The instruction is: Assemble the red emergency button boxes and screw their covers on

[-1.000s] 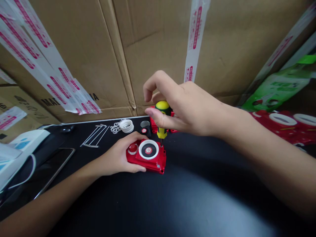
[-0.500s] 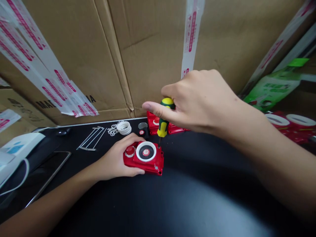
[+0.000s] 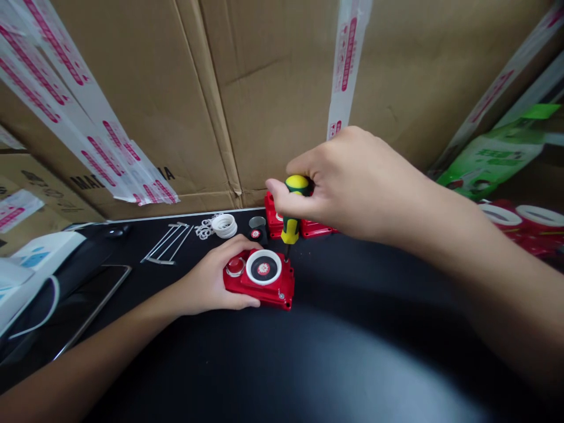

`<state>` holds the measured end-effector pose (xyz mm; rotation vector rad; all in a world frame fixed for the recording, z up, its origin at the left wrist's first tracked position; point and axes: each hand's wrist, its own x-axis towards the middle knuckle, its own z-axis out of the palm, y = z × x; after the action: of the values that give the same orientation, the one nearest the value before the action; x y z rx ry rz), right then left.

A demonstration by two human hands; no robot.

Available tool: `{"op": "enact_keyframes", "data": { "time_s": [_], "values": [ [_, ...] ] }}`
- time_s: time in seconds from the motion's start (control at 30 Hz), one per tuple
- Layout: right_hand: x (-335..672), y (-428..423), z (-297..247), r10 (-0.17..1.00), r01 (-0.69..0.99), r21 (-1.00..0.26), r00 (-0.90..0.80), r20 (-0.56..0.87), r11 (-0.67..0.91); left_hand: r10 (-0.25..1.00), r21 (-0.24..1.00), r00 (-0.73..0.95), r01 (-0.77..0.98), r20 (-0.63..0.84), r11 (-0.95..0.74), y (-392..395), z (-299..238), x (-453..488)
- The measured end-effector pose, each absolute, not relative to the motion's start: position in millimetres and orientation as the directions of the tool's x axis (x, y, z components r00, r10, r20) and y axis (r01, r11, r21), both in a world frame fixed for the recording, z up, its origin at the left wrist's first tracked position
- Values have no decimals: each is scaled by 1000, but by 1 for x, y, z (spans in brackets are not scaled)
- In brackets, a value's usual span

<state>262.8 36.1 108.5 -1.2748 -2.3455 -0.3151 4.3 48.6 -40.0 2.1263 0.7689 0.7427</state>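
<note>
A red plastic housing (image 3: 259, 295) lies on the black table, its top fitted with a white ring (image 3: 278, 262) around a black disc (image 3: 264, 269) and a red button (image 3: 236, 267). My left hand (image 3: 215, 276) grips its left end, thumb on the near side and fingers over the far side. Closed around a yellow-and-green screwdriver (image 3: 291, 230), my right hand (image 3: 348, 182) holds it nearly upright. The shaft's tip meets the housing's far right corner. On the near right corner a screw head (image 3: 281, 296) shows.
Behind the housing are white rings (image 3: 224, 225), small black parts (image 3: 257, 234), metal rods (image 3: 170, 244) and more red housings (image 3: 315, 228). Cardboard boxes (image 3: 273, 106) wall the back. A green bottle (image 3: 493, 155) and red parts (image 3: 535, 226) are right; a phone-like slab (image 3: 94, 311) lies left.
My right thumb has curled in closer around the screwdriver handle. The whole view has shifted slightly; the housing stays in my left hand.
</note>
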Motion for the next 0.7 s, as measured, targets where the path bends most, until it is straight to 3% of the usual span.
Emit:
{"op": "enact_keyframes", "data": {
  "time_s": [0.57,0.7],
  "values": [
    [276,39,115,543,578,-26,-750,378,816,670,760,690,271,275,-591,55,-42,-2],
    [272,36,114,590,655,31,-699,405,755,667,744,681,269,302,-612,51,-39,2]
  ]
}}
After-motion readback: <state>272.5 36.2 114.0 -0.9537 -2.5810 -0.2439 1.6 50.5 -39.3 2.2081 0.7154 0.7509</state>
